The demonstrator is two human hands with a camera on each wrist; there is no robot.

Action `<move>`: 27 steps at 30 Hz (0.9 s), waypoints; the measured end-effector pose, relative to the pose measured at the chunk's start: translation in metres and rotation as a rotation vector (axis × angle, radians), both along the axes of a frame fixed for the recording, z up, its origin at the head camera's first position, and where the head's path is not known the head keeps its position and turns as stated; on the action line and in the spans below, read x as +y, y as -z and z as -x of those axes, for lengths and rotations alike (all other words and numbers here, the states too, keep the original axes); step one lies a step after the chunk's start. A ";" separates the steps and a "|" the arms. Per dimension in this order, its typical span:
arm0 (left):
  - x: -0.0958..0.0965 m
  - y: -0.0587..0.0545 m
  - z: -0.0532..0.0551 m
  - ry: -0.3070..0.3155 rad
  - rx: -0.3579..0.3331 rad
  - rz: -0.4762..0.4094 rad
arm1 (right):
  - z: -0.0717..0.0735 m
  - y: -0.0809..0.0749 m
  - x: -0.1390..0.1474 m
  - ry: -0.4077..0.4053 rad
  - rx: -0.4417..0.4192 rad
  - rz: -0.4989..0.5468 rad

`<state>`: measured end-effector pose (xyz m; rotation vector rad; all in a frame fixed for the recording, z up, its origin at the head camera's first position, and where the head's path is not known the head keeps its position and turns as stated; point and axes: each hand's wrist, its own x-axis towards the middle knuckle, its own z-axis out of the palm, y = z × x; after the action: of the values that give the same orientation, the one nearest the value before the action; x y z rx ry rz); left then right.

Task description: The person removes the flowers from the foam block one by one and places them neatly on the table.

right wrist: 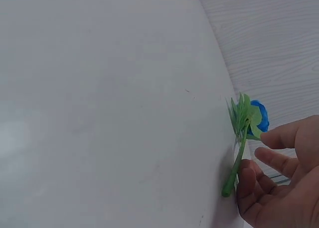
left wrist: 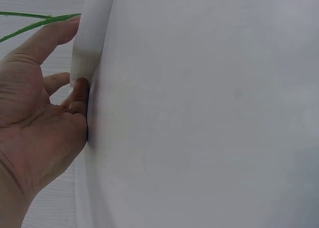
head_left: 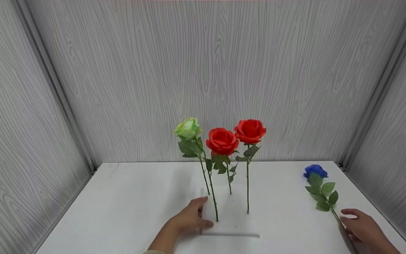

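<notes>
In the head view, my left hand [head_left: 190,217] holds the left side of a white base [head_left: 231,234], its fingertips at the back and its thumb towards the front. The left wrist view shows that hand [left wrist: 40,108] against the white edge. Two red roses [head_left: 250,131] and a pale green rose [head_left: 188,128] stand upright on stems in the base. At the right, a blue rose [head_left: 315,170] with green leaves lies on the table. My right hand [head_left: 363,225] is beside its stem [right wrist: 239,163], fingers loosely bent; whether they touch it I cannot tell.
The white table [head_left: 129,204] is bounded by a grey wood-grain panel [head_left: 203,70] at the back and similar panels [head_left: 16,123] at the sides. The table's right edge runs close to my right hand.
</notes>
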<state>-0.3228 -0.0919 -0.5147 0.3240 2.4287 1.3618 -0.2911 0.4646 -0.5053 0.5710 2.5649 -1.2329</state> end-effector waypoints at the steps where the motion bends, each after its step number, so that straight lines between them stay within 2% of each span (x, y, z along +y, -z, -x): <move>1: 0.000 0.000 0.000 0.002 0.002 0.002 | -0.001 -0.002 -0.002 -0.011 0.009 -0.006; 5: 0.000 0.000 0.001 0.008 0.011 0.012 | -0.002 -0.010 -0.014 -0.072 0.053 -0.069; 8: 0.000 0.000 0.001 0.015 0.018 0.014 | 0.000 -0.017 -0.026 -0.083 0.056 -0.094; 13: 0.001 0.001 0.000 0.008 0.014 0.019 | 0.000 -0.030 -0.055 -0.102 0.081 -0.069; 17: 0.003 0.001 0.001 -0.008 0.009 0.035 | -0.003 -0.037 -0.083 -0.135 0.131 -0.001; 22: 0.002 0.001 0.002 -0.025 -0.011 0.034 | -0.004 -0.043 -0.125 -0.134 0.174 0.119; 27: 0.001 0.001 0.002 -0.004 -0.013 0.025 | -0.005 -0.045 -0.162 -0.158 0.227 0.195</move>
<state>-0.3245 -0.0907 -0.5155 0.3038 2.4353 1.3298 -0.2865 0.3030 -0.4600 0.1926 2.5647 -1.5452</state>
